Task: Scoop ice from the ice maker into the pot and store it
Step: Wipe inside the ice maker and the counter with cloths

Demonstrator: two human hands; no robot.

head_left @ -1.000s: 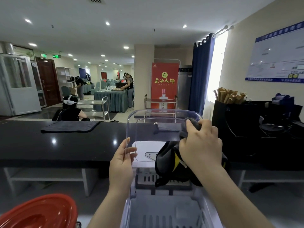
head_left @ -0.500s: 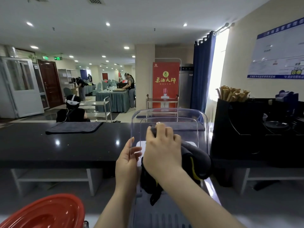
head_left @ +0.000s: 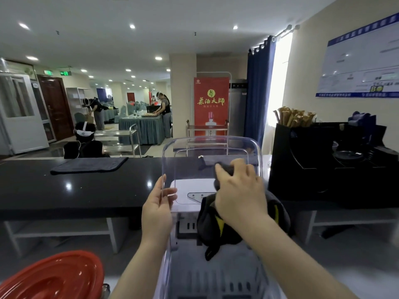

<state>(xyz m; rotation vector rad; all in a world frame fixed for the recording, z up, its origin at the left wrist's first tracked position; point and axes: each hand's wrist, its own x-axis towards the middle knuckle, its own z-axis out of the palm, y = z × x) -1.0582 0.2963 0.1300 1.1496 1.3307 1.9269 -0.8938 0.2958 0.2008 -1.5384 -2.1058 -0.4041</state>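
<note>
Left hand [head_left: 158, 210] holds the ice maker lid [head_left: 194, 160]; right hand [head_left: 239, 190] grips a dark cloth [head_left: 218, 229].

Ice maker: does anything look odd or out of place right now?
Yes. A dark cloth with yellow trim hangs over the open ice maker bin, gripped by the right hand against the raised clear lid, which the left hand holds. Odd for scooping: no scoop or ice shows.
</note>
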